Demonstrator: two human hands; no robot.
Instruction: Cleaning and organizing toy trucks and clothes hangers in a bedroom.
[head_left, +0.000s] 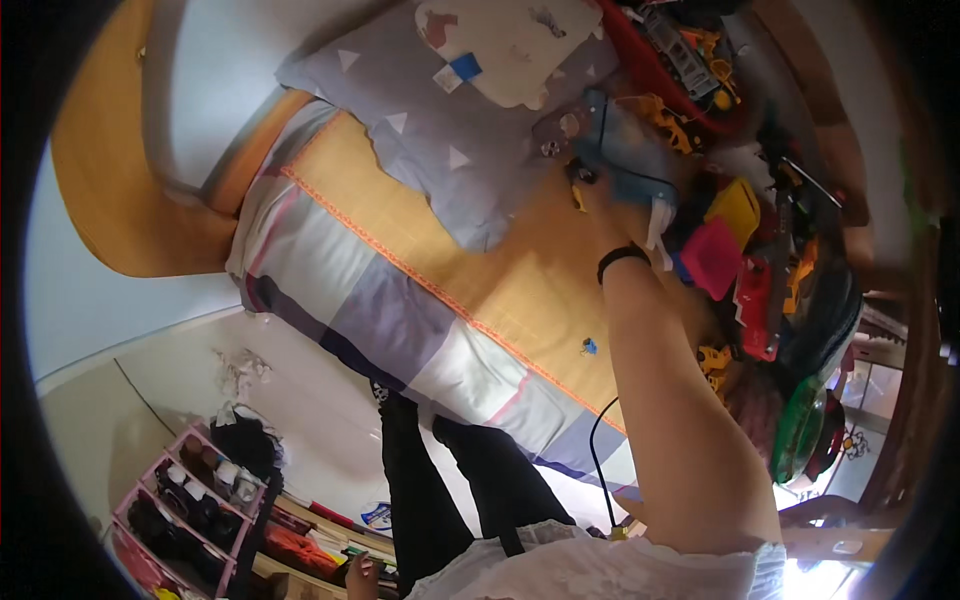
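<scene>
My right hand (598, 196) reaches across the bed, blurred, with a dark band at its wrist. Its fingers close on a small black and yellow toy (578, 196), partly hidden by the hand. Just beyond the hand lies a blue-grey cloth item (630, 161) with a dark edge and white straps. The grey pillow (420, 127) with white triangles is to the left of the hand. A small blue toy piece (589, 346) rests on the tan mat (517, 300), left of my forearm. My left hand (362, 576) hangs low at the bottom edge, partly cut off; its grip is unclear.
Several toys crowd the bed's right side, among them a pink piece (711, 257), a red toy (754, 307) and a yellow vehicle (714, 361). A red container (645, 67) holds more toys. Down left stands a pink rack (127, 501). A black cable (598, 450) hangs by my arm.
</scene>
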